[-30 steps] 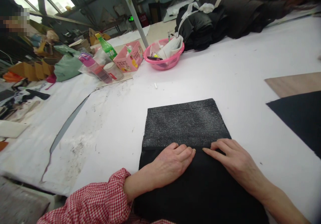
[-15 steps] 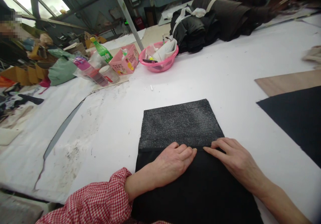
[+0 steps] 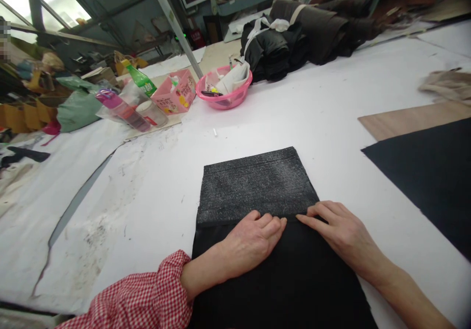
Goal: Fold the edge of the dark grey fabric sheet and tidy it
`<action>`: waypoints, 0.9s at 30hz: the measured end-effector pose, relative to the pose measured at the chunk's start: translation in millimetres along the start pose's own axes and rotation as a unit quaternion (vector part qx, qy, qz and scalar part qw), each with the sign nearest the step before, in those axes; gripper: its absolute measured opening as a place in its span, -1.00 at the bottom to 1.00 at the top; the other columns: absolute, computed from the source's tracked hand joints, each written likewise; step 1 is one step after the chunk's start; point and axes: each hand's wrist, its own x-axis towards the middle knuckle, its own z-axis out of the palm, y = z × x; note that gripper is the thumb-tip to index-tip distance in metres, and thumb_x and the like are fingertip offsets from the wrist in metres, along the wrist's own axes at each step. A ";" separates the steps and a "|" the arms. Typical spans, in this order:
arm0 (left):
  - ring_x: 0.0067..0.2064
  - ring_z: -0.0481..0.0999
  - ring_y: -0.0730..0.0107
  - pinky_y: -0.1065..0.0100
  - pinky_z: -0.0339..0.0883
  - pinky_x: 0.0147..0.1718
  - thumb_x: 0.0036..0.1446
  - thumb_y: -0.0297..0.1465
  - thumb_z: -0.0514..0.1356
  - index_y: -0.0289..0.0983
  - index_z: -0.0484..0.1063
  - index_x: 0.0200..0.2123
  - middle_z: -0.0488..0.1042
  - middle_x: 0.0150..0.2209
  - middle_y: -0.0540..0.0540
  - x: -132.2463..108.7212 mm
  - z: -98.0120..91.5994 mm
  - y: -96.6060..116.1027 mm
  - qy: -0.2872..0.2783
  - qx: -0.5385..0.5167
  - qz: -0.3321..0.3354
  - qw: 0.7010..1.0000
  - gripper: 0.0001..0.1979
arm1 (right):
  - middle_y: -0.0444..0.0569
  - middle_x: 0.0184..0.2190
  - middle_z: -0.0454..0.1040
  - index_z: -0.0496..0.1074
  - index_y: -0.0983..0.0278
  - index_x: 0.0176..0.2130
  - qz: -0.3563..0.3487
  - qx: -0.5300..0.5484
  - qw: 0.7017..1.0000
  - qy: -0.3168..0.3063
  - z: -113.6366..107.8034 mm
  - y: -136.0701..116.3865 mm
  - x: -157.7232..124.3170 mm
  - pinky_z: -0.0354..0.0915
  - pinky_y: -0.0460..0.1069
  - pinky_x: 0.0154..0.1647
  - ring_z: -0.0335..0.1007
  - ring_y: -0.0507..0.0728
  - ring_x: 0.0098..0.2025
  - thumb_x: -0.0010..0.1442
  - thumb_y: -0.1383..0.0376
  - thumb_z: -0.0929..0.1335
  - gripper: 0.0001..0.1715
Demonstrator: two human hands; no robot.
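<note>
A black cloth [image 3: 279, 289] lies in front of me, with a folded edge running across it. Beyond that edge shows a dark grey speckled panel [image 3: 253, 184], its surface lined with fine rows. My left hand [image 3: 253, 238] has its fingers curled and closed at the fold, around the middle of the cloth. Just to its right, my right hand [image 3: 338, 231] pinches the same folded edge between thumb and fingers near the cloth's right side. A small gap separates the two hands. Parts of the fold are hidden beneath the fingers.
At the right lie another dark cloth [image 3: 430, 172] and a brown sheet [image 3: 405, 118]. A pink basin [image 3: 224, 100], a pink box [image 3: 174, 95], a green bottle [image 3: 142, 78] and rolled dark fabric [image 3: 312, 29] stand farther back. A white chalk-like stick [image 3: 215, 132] lies on the white table [image 3: 154, 186].
The view has shifted slightly, so the background sits more to the left. Both hands are a little farther right along the folded edge, in much the same pose.
</note>
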 end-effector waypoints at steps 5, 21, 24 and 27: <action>-0.12 0.38 0.34 0.25 0.25 -0.24 0.40 -0.49 -0.12 -0.48 0.10 0.24 0.41 -0.09 -0.18 4.3 -1.0 0.1 -0.001 -0.001 0.010 1.000 -0.60 | 0.01 -0.18 0.43 0.45 0.19 0.03 0.002 0.003 1.000 0.001 -1.9 1.8 -1.3 0.26 0.09 -0.11 0.33 0.15 -0.12 0.35 0.39 0.24 -0.68; -0.21 0.35 0.36 0.25 0.17 -0.31 0.42 -0.48 -0.14 -0.46 0.14 0.21 0.38 -0.19 -0.09 22.8 -2.7 5.8 0.014 -0.012 0.017 1.000 -0.64 | 0.05 -0.12 0.44 0.43 0.27 0.03 0.016 -0.012 1.000 -0.007 -11.3 2.8 -8.2 0.24 0.10 -0.03 0.32 0.18 -0.05 0.35 0.41 0.24 -0.70; -0.19 0.34 0.34 0.24 0.18 -0.29 0.42 -0.48 -0.14 -0.46 0.14 0.21 0.38 -0.19 -0.09 26.2 -1.9 7.1 0.016 -0.017 0.017 1.000 -0.64 | 0.04 -0.11 0.43 0.43 0.27 0.03 0.025 -0.012 1.000 -0.010 -12.3 4.5 -11.1 0.24 0.10 -0.02 0.31 0.17 -0.05 0.35 0.42 0.25 -0.70; -0.16 0.34 0.33 0.24 0.18 -0.26 0.41 -0.49 -0.12 -0.47 0.13 0.21 0.38 -0.16 -0.11 28.0 -3.0 6.8 0.011 -0.022 0.019 1.000 -0.64 | 0.03 -0.11 0.42 0.42 0.26 0.03 0.020 -0.005 1.000 -0.002 -10.7 8.6 -15.5 0.23 0.09 -0.04 0.30 0.16 -0.05 0.36 0.41 0.24 -0.70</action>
